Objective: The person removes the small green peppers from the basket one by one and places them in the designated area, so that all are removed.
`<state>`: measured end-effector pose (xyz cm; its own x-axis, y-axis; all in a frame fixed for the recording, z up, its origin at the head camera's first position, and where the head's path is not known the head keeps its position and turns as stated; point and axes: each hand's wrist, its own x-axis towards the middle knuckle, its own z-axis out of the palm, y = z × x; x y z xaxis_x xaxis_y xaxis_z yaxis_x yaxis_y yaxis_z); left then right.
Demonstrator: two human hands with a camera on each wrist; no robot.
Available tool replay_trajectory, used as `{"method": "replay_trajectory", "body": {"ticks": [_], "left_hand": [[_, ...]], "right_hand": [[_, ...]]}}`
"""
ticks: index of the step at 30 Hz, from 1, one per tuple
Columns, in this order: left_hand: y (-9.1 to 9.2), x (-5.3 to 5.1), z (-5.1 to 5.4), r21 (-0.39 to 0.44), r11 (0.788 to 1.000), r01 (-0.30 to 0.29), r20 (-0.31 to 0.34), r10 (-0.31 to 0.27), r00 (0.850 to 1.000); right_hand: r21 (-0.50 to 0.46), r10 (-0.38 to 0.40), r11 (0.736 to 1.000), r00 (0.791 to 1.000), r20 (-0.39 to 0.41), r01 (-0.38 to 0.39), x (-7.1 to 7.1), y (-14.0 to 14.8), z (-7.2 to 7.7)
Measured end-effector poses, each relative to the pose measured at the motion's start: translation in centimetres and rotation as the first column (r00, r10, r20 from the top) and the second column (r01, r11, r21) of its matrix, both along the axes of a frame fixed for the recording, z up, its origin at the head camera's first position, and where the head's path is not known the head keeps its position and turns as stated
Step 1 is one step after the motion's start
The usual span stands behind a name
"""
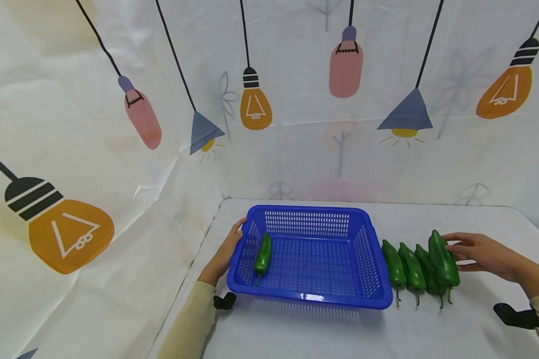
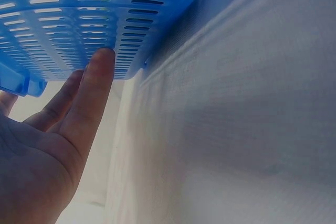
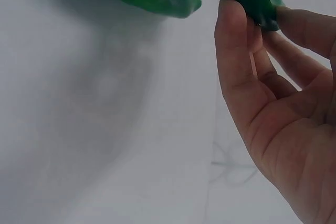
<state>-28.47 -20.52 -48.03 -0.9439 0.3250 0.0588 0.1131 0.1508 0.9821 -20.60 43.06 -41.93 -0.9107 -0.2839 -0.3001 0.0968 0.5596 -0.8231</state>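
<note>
My left hand (image 1: 225, 252) holds the left side of a blue plastic basket (image 1: 312, 298). In the left wrist view, its fingers (image 2: 94, 93) lie along the basket's slotted outer wall, below the rim. One green chili pepper (image 1: 263, 255) lies inside the basket, near its left wall, stem toward me. To the right of the basket, my right hand (image 1: 487, 253) pinches another green pepper (image 1: 443, 259) by its blossom end, between thumb and fingertips. That pepper overlaps the rightmost of three green peppers (image 1: 412, 269) lying side by side, stems toward me.
The white tabletop (image 1: 305, 339) carries the basket and the peppers. A white sheet (image 1: 292, 159) printed with lamps and bulbs hangs behind and to the left. Black wrist mounts (image 1: 516, 316) show below both hands.
</note>
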Motion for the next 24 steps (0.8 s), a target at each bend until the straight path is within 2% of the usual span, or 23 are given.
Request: {"method": "replay_trajectory", "body": {"ticks": [8,18,24], "left_hand": [[0.0,-0.1,-0.1,-0.009,1.000,-0.001,0.000,0.001,1.000],[-0.3,0.2,0.2,-0.010,1.000,-0.005,0.005,0.005,1.000],[-0.1,0.2,0.3,-0.015,1.000,0.019,0.007,-0.019,1.000]], "right_hand": [[0.045,-0.085,0.996,0.995,0.048,0.083,0.1,0.6,-0.9],[0.047,-0.078,0.996,0.996,0.048,0.076,0.1,1.6,-2.0],[0.080,-0.090,0.993,0.994,0.062,0.084,0.3,1.8,-2.5]]}}
